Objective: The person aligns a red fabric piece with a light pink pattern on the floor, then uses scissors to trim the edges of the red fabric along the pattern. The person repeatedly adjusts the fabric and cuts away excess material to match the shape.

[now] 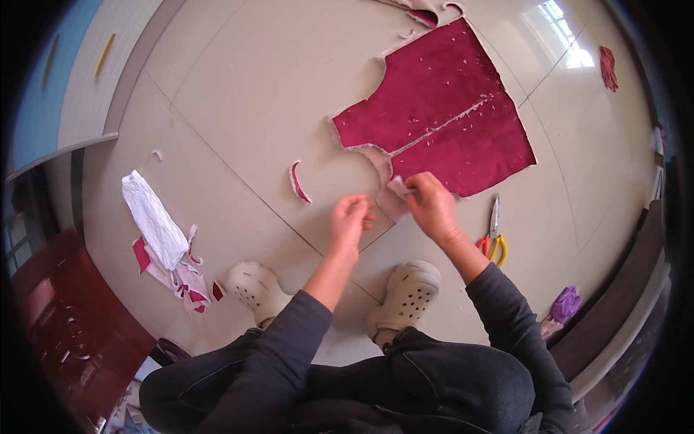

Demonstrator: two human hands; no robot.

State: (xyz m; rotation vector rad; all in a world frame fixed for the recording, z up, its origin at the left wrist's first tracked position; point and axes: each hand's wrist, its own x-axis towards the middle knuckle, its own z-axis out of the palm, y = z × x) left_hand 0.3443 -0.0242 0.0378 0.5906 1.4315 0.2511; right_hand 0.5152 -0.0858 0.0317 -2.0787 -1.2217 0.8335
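A maroon cut piece of cloth [448, 116] with a pale pink underside lies spread on the floor ahead of me, with curved cut-outs and bits of lint on it. My right hand [434, 206] is at its near edge, thumb and fingers pinching a small pale pink flap of cloth [397, 186]. To the left, apart from the cloth, my left hand [351, 220] hovers with loosely bent, slightly blurred fingers, and nothing shows in it. Scissors [494, 231] with red and yellow handles lie right of my right hand. A curved maroon scrap [298, 182] rests left of the cloth.
At left lie a folded white cloth [154, 220] and pink-maroon scraps [189, 286]. A cabinet [87, 87] and a dark red wooden piece of furniture [79, 333] stand on that side. A reddish bundle [608, 69] and a purple item [566, 304] lie at right. My clogs [408, 293] are below my hands.
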